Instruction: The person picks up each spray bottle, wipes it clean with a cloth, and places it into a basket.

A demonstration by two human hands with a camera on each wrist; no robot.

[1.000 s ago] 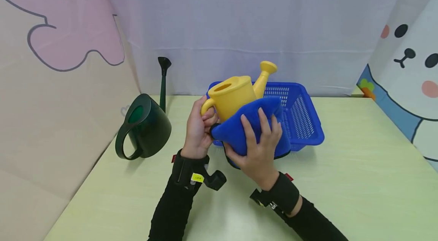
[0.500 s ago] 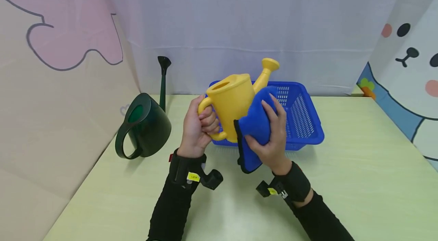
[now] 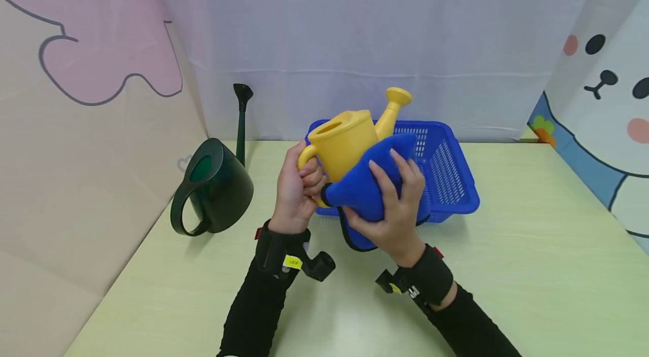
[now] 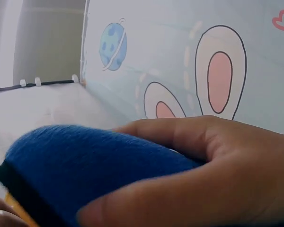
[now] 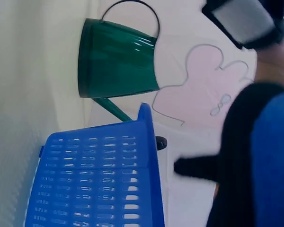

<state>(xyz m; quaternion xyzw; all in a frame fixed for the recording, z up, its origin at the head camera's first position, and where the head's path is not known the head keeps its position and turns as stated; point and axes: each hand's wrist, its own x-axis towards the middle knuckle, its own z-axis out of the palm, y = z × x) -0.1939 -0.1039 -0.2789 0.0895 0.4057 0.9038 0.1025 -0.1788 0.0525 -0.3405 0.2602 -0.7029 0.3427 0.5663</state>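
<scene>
My left hand [image 3: 293, 193] grips the handle of a yellow watering can [image 3: 342, 146], which is held up in front of the basket, its spout pointing up and to the right. A bunched blue cloth [image 3: 355, 191] with black edging lies in my right hand [image 3: 400, 219], its fingers spread and curled over it. The cloth overlaps the can's lower right side in the head view, hiding the base. In the left wrist view the right hand's thumb and fingers hold the cloth [image 4: 85, 165], and a sliver of yellow shows beneath. Blurred cloth [image 5: 277, 156] fills the right wrist view's edge.
Behind the can, a blue plastic basket [image 3: 469, 185] with slotted walls stands on the pale table [image 3: 532, 267]. To the left is a dark green watering can [image 3: 230, 199] with a long spout. Printed curtains hang around the table's back and sides.
The cloth first swung right and turned, baring the can's base, then came back left over its lower side. The left hand and can shifted slightly left, then back.
</scene>
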